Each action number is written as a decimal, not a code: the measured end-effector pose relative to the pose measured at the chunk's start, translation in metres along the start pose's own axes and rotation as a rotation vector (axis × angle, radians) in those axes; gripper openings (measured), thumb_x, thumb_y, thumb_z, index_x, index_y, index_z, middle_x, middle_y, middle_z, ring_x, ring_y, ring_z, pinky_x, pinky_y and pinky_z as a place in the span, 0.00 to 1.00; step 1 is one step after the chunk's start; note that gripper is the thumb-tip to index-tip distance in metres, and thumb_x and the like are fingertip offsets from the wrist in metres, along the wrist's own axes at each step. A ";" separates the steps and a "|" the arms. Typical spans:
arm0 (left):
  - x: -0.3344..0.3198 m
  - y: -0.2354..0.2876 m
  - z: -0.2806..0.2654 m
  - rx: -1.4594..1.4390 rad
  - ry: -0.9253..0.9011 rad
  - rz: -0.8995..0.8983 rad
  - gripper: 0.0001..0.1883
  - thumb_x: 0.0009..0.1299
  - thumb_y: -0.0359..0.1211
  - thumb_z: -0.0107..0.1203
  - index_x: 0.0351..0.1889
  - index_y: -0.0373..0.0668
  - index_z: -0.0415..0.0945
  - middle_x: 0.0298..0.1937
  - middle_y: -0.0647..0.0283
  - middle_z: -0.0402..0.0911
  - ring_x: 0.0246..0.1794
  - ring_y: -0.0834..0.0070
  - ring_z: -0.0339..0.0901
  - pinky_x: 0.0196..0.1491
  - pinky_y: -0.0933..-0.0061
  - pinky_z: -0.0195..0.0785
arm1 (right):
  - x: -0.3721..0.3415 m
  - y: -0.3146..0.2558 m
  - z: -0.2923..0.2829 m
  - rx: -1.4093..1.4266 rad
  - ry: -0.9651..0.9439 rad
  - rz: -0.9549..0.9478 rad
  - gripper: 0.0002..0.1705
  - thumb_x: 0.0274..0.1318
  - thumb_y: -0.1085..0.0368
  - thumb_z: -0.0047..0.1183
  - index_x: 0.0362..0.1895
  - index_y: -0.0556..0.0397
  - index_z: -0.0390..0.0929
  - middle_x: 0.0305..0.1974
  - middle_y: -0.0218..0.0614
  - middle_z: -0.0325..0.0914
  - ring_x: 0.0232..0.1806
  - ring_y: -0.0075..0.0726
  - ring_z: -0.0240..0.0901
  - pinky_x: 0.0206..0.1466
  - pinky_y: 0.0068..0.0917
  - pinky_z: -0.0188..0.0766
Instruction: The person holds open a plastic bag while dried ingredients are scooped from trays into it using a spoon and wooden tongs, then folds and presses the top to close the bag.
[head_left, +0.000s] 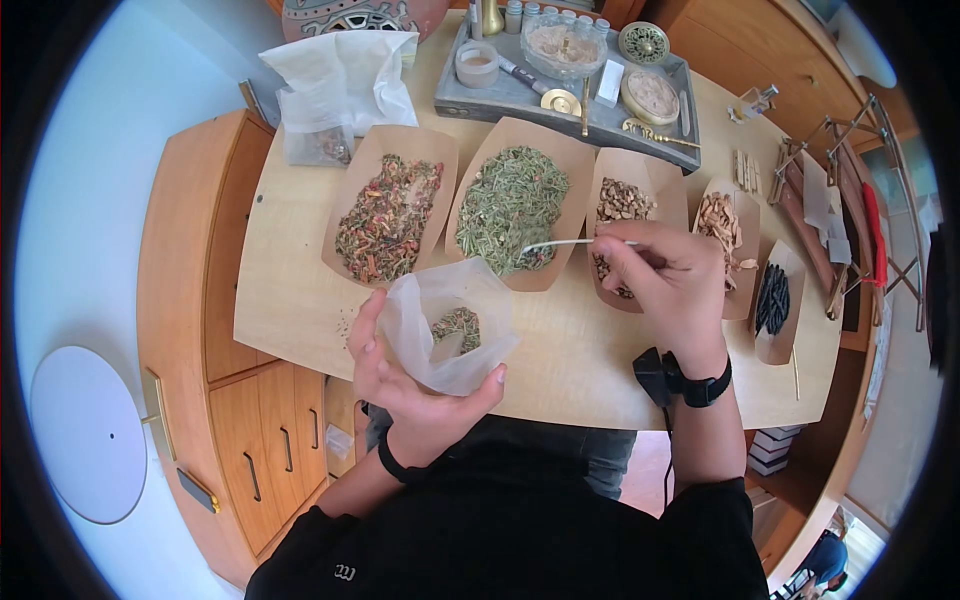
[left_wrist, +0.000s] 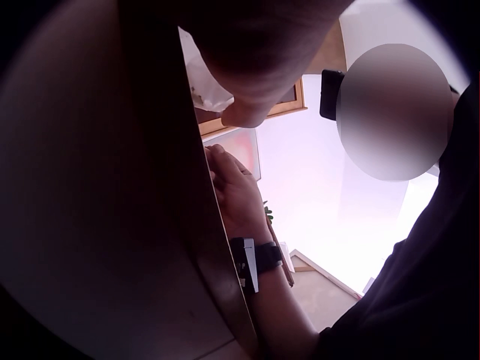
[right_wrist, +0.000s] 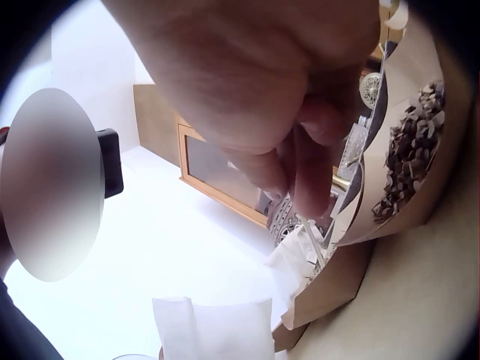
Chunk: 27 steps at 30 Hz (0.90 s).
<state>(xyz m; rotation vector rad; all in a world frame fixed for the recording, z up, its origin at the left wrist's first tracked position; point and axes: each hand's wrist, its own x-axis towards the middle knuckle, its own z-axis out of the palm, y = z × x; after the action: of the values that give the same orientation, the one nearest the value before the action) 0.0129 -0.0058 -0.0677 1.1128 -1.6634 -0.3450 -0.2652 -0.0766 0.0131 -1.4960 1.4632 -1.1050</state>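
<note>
On the bench (head_left: 570, 370), a paper tray (head_left: 578, 180) of green herbs (head_left: 510, 195) stands beyond an open translucent bag (head_left: 487, 337) cupped by the left hand (head_left: 420, 395), fingers spread, while the right hand (head_left: 675, 280) pinches a thin white stick (head_left: 562, 242) between its fingers.

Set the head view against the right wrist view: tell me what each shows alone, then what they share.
Only the head view shows the thin black sticks in a narrow brown paper tray and the bright red strip at the right.

Only the right wrist view shows the camera wearer's blurred head, with a black boxy device beside it.

Both show the right hand pinching a thin white stick, a translucent white bag and chopped brown pieces.
</note>
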 end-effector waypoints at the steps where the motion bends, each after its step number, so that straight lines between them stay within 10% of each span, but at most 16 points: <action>1: 0.000 0.000 0.000 -0.001 0.000 0.000 0.69 0.58 0.37 0.86 0.87 0.59 0.40 0.85 0.35 0.52 0.81 0.39 0.65 0.74 0.39 0.78 | 0.001 0.000 0.000 -0.001 0.000 0.000 0.06 0.72 0.69 0.73 0.47 0.59 0.95 0.32 0.33 0.93 0.28 0.20 0.86 0.32 0.21 0.78; 24: -0.001 0.002 0.000 0.036 -0.047 0.003 0.68 0.58 0.35 0.84 0.85 0.57 0.37 0.85 0.33 0.53 0.82 0.38 0.62 0.79 0.32 0.65 | 0.007 -0.003 -0.009 0.085 0.136 0.116 0.10 0.75 0.67 0.70 0.50 0.63 0.94 0.39 0.36 0.95 0.30 0.21 0.86 0.35 0.20 0.80; 27: 0.000 0.001 0.001 0.035 -0.017 0.027 0.66 0.58 0.35 0.85 0.87 0.60 0.43 0.85 0.37 0.54 0.81 0.38 0.65 0.75 0.36 0.77 | 0.008 -0.001 -0.016 0.130 0.141 0.107 0.10 0.76 0.68 0.69 0.51 0.63 0.93 0.41 0.36 0.95 0.32 0.21 0.86 0.37 0.19 0.80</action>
<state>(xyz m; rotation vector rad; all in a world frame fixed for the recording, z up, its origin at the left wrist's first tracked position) 0.0113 -0.0059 -0.0676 1.1149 -1.7031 -0.3103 -0.2800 -0.0841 0.0202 -1.2573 1.5181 -1.2357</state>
